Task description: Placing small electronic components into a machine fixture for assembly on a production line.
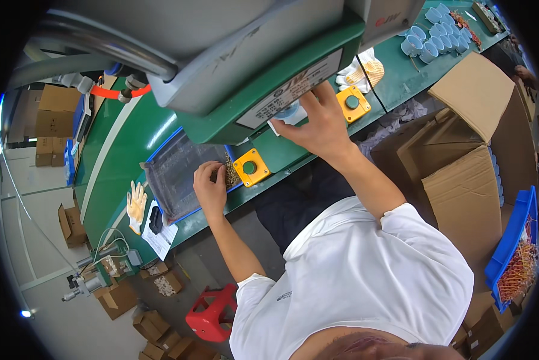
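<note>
My left hand (210,187) is at the right end of a shallow blue-rimmed tray (182,174), its fingers curled together among small brass-coloured pieces (230,172). What lies between those fingertips is hidden. Under the green and grey machine head (281,90), my right hand (322,123) grips a light blue cup-shaped part (290,111), thumb on the near side and fingers beyond; the machine hides much of it. Two yellow boxes with green push buttons flank the hands: one button box (251,168) beside my left hand, the other button box (353,104) beyond my right.
Several light blue cups (437,36) stand at the bench's far right. White gloves (365,71) lie behind the right button box, another glove (136,205) left of the tray. An open cardboard box (461,186) and a blue crate (515,252) are at my right, a red stool (212,313) below left.
</note>
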{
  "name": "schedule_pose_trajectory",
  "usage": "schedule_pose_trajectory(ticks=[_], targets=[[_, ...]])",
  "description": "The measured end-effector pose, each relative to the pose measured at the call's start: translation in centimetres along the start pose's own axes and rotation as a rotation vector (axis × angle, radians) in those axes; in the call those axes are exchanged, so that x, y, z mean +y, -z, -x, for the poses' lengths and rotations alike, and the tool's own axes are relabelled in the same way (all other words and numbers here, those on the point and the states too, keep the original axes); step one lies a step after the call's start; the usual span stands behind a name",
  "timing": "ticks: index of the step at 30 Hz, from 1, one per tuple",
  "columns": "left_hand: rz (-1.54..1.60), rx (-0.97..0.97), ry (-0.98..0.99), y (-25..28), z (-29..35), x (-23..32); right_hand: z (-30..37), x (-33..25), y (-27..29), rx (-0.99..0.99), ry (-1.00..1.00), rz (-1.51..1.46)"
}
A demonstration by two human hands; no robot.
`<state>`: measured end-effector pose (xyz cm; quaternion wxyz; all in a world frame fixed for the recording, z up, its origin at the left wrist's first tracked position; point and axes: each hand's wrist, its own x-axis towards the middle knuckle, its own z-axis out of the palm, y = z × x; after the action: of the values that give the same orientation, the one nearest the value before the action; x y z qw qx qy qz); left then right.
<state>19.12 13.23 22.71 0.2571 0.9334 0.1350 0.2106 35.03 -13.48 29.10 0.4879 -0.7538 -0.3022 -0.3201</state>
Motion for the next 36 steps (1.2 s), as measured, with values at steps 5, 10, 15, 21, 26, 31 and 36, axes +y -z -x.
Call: schedule_pose_trajectory(ticks=[5,10,15,21,26,31,36], targets=[[0.013,0.013,-0.009,-0.1,0.2,0.3,-0.1,0.1,0.3,-0.027,-0.023,-0.001],[0.064,0.057,-0.012,0.0,0.2,0.5,-1.5,-0.1,0.8,-0.172,-0.106,0.214],[0.041,0.062,0.011,0.3,0.3,0.8,-1.8,0.3,0.8,-0.340,-0.110,0.348],[0.219,0.102,-0.311,-2.5,2.7,7.3,5.3,6.8,5.1,-0.041,-0.071,0.103],[0.208,0.350,-0.350,-5.1,4.7,5.7,9.1,10.9,5.7,-0.009,0.169,0.159],[0.012,0.333,-0.295,-3.1,3.7,7.3,9.3,12.2,6.0,0.034,0.004,0.129],[0.152,0.209,-0.153,-2.0,1.9,7.4,9.7,12.7,3.9,0.224,-0.044,-0.055]])
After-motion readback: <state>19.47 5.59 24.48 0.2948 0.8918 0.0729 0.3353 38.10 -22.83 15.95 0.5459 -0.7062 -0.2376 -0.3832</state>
